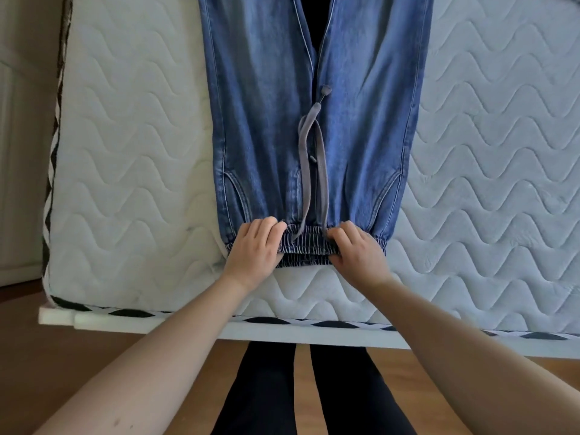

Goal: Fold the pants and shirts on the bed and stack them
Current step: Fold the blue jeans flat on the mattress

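Note:
Blue denim pants [266, 120] lie flat on the white quilted mattress [125, 183], legs pointing away from me and the elastic waistband [306, 243] nearest me. A grey drawstring [310, 171] trails up over the front. My left hand [255, 249] grips the waistband left of centre, fingers curled over its top edge. To the right of centre my right hand [356, 249] holds that same band, with its fingers curled into the fabric. A dark garment [315, 14] shows between the legs at the top.
The mattress edge with black-and-white trim [282, 321] runs across in front of me, over a white bed frame. My legs in black trousers [307, 390] stand on the wooden floor. A pale wall or door is at the left.

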`<state>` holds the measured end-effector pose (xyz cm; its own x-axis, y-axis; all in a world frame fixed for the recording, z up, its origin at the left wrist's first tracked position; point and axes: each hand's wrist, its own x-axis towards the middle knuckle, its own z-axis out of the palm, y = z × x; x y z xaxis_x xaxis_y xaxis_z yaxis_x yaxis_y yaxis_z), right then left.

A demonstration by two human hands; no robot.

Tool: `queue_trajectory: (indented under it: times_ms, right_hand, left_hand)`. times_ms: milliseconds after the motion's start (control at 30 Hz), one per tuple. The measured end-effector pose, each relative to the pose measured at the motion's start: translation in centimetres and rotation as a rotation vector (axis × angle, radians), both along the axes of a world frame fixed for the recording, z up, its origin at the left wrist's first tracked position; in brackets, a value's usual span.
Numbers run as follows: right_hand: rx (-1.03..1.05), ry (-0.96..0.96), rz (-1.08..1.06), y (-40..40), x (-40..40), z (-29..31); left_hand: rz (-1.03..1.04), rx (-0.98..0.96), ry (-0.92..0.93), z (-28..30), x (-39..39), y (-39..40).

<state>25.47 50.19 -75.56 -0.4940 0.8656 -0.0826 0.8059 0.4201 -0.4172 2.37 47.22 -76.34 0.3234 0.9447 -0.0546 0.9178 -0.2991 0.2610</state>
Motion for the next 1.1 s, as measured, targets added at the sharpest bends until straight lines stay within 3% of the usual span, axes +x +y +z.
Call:
queue_trajectory:
  times_ms: [200, 433, 767, 833, 900, 1100]
  right_hand:
    - [-0.073, -0.068, 0.051, -1.6, 0.6, -0.9]
    - [-0.176, -0.273, 0.065, -3.5, 0.7, -3.5]
    - [-0.156, -0.425, 0.102, -6.0, 3.7, -4.1]
    - [-0.17, -0.486, 0.027, -6.2, 4.5, -4.0]
    - [-0.182, -0.53, -0.048, -5.8, 5.3, -4.1]
    - [-0.242, -0.631, 0.064, -3.6, 5.5, -4.2]
  left_hand:
    - [-0.068, -0.002, 0.068, -0.9, 0.6, -2.2]
    - [-0.051, -0.149, 0.239, -2.5, 1.1, -3.5]
    - [-0.038, -0.284, 0.376, -2.9, -1.3, -6.1]
    - [-0.022, -0.3, 0.411, -2.9, -1.7, -6.2]
    - [-0.02, -0.327, 0.427, -2.8, -1.9, -5.9]
    - [0.074, -0.342, 0.398, -2.3, -0.7, -4.1]
